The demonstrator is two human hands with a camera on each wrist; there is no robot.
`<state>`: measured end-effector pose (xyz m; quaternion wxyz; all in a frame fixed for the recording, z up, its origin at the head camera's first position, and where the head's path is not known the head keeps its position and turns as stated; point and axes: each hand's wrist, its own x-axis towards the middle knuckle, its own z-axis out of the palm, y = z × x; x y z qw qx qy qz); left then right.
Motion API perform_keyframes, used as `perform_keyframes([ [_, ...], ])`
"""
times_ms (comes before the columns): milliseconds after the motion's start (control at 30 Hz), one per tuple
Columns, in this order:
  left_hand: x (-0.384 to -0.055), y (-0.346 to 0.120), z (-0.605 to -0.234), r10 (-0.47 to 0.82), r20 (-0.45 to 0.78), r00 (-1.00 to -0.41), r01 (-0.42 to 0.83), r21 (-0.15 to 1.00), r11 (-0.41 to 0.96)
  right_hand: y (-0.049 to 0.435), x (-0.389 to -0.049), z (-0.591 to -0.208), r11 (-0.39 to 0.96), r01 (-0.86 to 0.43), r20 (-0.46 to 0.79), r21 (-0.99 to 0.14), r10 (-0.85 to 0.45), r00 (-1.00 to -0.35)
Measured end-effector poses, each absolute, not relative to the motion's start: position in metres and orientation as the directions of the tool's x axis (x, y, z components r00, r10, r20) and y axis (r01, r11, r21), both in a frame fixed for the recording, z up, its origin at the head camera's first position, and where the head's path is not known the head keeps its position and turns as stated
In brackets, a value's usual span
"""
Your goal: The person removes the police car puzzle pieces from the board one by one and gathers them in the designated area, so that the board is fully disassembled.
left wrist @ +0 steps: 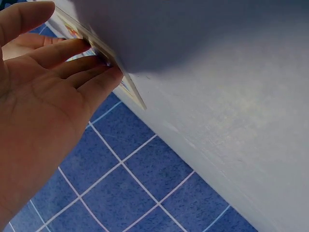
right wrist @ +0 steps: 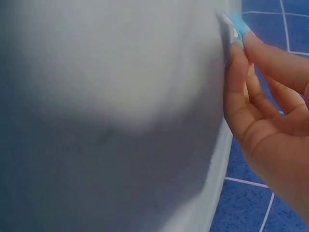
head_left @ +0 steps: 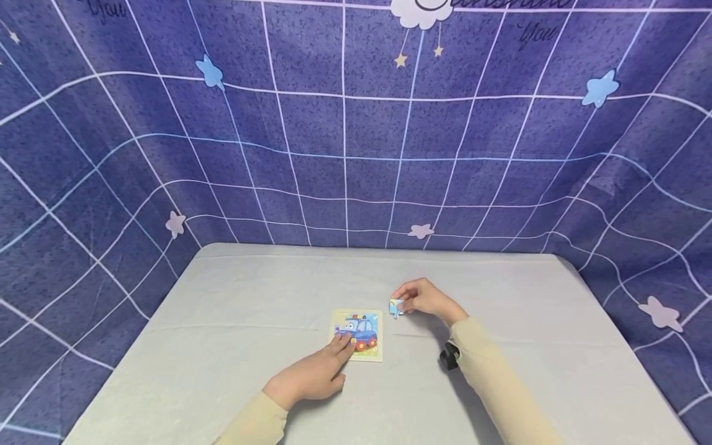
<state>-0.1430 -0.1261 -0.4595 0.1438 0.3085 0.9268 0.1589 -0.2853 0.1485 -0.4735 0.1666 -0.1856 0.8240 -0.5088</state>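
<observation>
A small square jigsaw puzzle [head_left: 364, 329] with a blue cartoon police car lies flat on the table in a pale frame. My left hand [head_left: 313, 375] rests its straight fingertips on the puzzle's left side, covering part of the picture. In the left wrist view, the fingers meet the face of the board [left wrist: 131, 90], with the thumb held apart. Up and right of the puzzle, my right hand [head_left: 427, 299] pinches a light-blue puzzle piece [head_left: 396, 307] between thumb and fingers. From the right wrist, the piece [right wrist: 238, 24] shows nearly edge-on, partly hidden by the fingertips.
A pale grey cloth covers the table [head_left: 233, 309], which has rounded far corners. Behind and at both sides hangs a blue curtain [head_left: 311, 123] with a white grid and stars. Below the right sleeve shows a black wrist device [head_left: 449, 356].
</observation>
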Motion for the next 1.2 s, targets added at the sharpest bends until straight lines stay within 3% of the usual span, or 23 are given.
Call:
perform_keyframes([
  [267,-0.145,-0.126,-0.459,0.625,-0.153,-0.766,0.535,0.388,0.751,0.146,-0.285,-0.479,0.484,-0.295,0.042,-0.824,-0.467,-0.883],
  [467,-0.145,-0.127,-0.46,0.619,-0.166,-0.768,0.53,0.378,0.759,0.146,-0.285,-0.483,0.532,-0.297,0.028,-0.793,-0.456,-0.89],
  [800,-0.145,-0.128,-0.46,0.624,-0.162,-0.764,0.532,0.387,0.753,0.13,-0.282,-0.473,0.463,-0.4,0.136,-0.791,-0.505,-0.853],
  [1033,-0.144,-0.128,-0.459,0.618,-0.19,-0.763,0.51,0.41,0.756,0.092,-0.275,-0.471,0.385,-0.382,0.085,-0.84,-0.602,-0.794],
  [1200,-0.144,-0.129,-0.459,0.623,-0.187,-0.759,0.512,0.419,0.75,0.071,-0.269,-0.472,0.448,-0.4,0.024,-0.8,-0.641,-0.767],
])
